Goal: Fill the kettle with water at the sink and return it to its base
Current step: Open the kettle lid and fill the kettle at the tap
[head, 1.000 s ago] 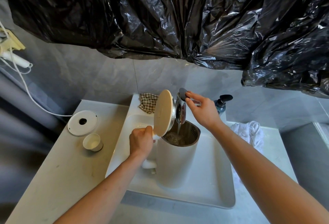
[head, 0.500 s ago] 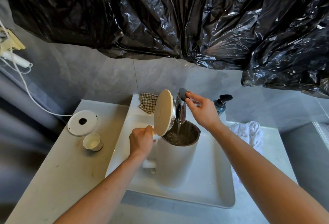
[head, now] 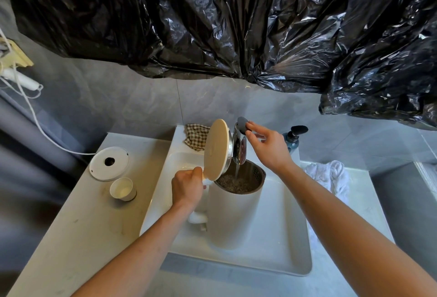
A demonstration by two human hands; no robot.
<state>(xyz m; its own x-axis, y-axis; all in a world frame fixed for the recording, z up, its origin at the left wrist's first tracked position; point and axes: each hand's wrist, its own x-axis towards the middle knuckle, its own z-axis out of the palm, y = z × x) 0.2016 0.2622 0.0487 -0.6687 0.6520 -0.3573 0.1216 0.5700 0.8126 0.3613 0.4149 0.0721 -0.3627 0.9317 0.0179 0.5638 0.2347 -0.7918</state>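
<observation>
A white kettle (head: 234, 214) stands in the white sink (head: 283, 249) with its beige lid (head: 216, 149) flipped up. Water streams from the chrome tap (head: 239, 147) into the open kettle, and the water surface inside ripples. My left hand (head: 188, 186) grips the kettle's handle. My right hand (head: 267, 143) pinches the tap's dark lever (head: 242, 123) between thumb and fingertips. The round white kettle base (head: 109, 163) lies on the counter to the left, with its white cord running up the wall.
A small white cup (head: 123, 189) stands beside the base. A checked cloth (head: 195, 136) lies at the sink's back rim. A blue soap pump bottle (head: 293, 138) and a white towel (head: 328, 176) sit right of the sink. Black plastic sheeting (head: 236, 25) hangs overhead.
The water level in the kettle has risen a little. Both hands stay where they were, on the handle and on the tap lever.
</observation>
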